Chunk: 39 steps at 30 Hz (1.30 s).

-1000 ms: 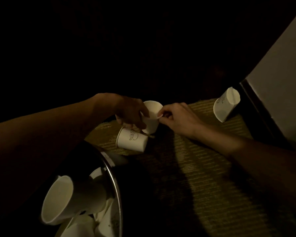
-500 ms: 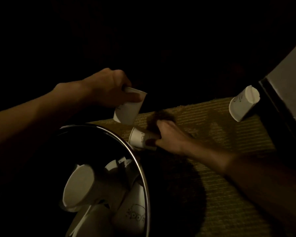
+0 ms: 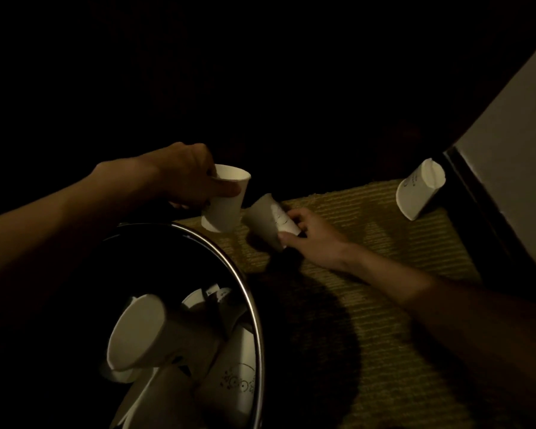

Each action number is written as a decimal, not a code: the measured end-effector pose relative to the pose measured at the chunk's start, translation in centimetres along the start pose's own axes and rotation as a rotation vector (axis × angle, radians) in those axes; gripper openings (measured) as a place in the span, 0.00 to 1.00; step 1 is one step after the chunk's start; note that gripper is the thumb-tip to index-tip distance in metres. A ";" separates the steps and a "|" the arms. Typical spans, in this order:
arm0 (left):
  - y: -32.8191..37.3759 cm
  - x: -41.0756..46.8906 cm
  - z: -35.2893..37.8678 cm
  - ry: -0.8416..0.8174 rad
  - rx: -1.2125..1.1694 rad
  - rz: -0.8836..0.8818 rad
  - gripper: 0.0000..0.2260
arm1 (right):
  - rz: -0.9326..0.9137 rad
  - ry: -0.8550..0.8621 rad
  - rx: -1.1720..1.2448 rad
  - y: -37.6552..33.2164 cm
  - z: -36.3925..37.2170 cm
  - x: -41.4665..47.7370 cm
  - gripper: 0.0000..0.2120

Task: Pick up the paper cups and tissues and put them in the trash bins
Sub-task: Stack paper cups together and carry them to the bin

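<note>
My left hand [image 3: 183, 176] grips a white paper cup [image 3: 226, 205] by its rim, upright, just beyond the far edge of the trash bin [image 3: 248, 292]. My right hand [image 3: 310, 239] holds a second paper cup [image 3: 266, 222] with a printed drawing, tilted on its side just above the carpet. A third paper cup [image 3: 418, 191], squashed, lies on its side at the far right near the wall. The bin has a metal rim and holds several white cups. No tissue is visible.
The ribbed olive carpet [image 3: 369, 305] covers the floor on the right. A pale wall [image 3: 514, 156] with a dark baseboard [image 3: 477, 212] runs along the right side. Everything beyond the carpet is too dark to make out.
My right hand has taken hold of the printed cup and lifted it off the carpet. My left hand with its cup has stayed by the bin's far rim.
</note>
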<state>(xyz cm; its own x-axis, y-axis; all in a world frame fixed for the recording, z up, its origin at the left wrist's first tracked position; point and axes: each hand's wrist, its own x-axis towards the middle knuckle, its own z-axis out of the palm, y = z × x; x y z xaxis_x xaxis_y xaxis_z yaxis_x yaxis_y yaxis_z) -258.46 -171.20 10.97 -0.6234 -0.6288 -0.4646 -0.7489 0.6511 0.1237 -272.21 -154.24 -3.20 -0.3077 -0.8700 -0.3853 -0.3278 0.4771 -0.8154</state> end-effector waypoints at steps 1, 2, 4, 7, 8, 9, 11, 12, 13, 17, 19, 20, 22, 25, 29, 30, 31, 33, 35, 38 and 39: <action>0.3 0.1 -0.1 0.007 -0.007 -0.018 0.19 | 0.017 0.025 0.093 0.0 -0.8 -0.2 0.25; 0.7 0.0 -0.3 0.006 0.006 -0.036 0.19 | 0.039 0.046 0.199 -0.2 -1.6 -0.4 0.25; 1.8 -0.4 -0.6 -0.012 0.060 -0.062 0.24 | 0.089 0.068 0.403 -0.7 -3.2 -1.1 0.25; 4.1 -1.2 -1.0 -0.031 0.021 -0.045 0.43 | 0.100 0.059 0.705 -1.6 -5.2 -2.3 0.18; 4.7 -1.5 -1.2 -0.017 -0.034 -0.034 0.47 | 0.094 0.061 0.801 -1.9 -5.7 -2.7 0.17; 5.3 -1.7 -1.4 0.007 -0.070 -0.018 0.50 | 0.087 0.065 0.884 -2.1 -6.3 -3.1 0.17; 6.4 -1.9 -1.8 0.068 -0.042 0.057 0.46 | 0.060 0.061 0.984 -2.5 -7.1 -4.1 0.16; 6.9 -1.8 -1.8 0.114 -0.008 0.090 0.40 | 0.043 0.051 1.009 -2.6 -7.5 -4.5 0.17; 7.4 -1.8 -1.8 0.163 -0.001 0.099 0.35 | 0.027 0.040 1.028 -2.6 -7.8 -5.0 0.19; 8.8 -1.7 -1.7 0.126 -0.131 -0.025 0.44 | -0.026 0.035 1.031 -2.4 -8.5 -7.0 0.27; 9.5 -1.5 -1.9 0.024 -0.275 -0.131 0.49 | -0.071 0.070 0.956 -2.3 -9.1 -7.9 0.28; 9.7 -1.4 -2.0 -0.036 -0.324 -0.173 0.50 | -0.098 0.094 0.907 -2.3 -9.5 -8.2 0.28; 10.2 -1.3 -2.1 -0.166 -0.376 -0.238 0.52 | -0.155 0.135 0.786 -2.5 -10.2 -8.7 0.28; 10.6 -1.0 -2.0 -0.242 -0.411 -0.281 0.45 | -0.229 0.207 0.591 -2.9 -10.9 -9.0 0.25; 10.5 -0.9 -1.8 -0.229 -0.470 -0.262 0.33 | -0.294 0.251 0.445 -2.7 -10.9 -8.9 0.26; 10.5 -0.9 -1.7 -0.199 -0.482 -0.245 0.30 | -0.300 0.247 0.438 -2.5 -10.7 -8.8 0.26; 10.5 -0.8 -1.6 -0.161 -0.497 -0.223 0.28 | -0.300 0.243 0.441 -2.3 -10.5 -8.7 0.26; 10.5 -0.7 -1.4 -0.082 -0.550 -0.173 0.23 | -0.291 0.240 0.454 -2.0 -10.2 -8.6 0.26; 10.6 -0.5 -1.2 -0.011 -0.599 -0.129 0.20 | -0.283 0.238 0.457 -1.6 -10.2 -8.5 0.26; 10.6 -0.3 -0.8 0.036 -0.629 -0.087 0.19 | -0.274 0.227 0.470 -1.1 -10.2 -8.3 0.27; 10.7 -0.2 -0.6 0.054 -0.637 -0.073 0.19 | -0.272 0.218 0.473 -0.9 -10.2 -8.3 0.27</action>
<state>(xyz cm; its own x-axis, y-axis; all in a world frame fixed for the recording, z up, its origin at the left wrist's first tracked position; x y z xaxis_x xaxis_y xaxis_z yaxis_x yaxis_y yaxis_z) -266.51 -164.34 12.95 -0.5640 -0.6931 -0.4488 -0.7659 0.2360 0.5981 -278.52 -146.21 5.14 -0.4615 -0.8836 -0.0788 -0.0015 0.0897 -0.9960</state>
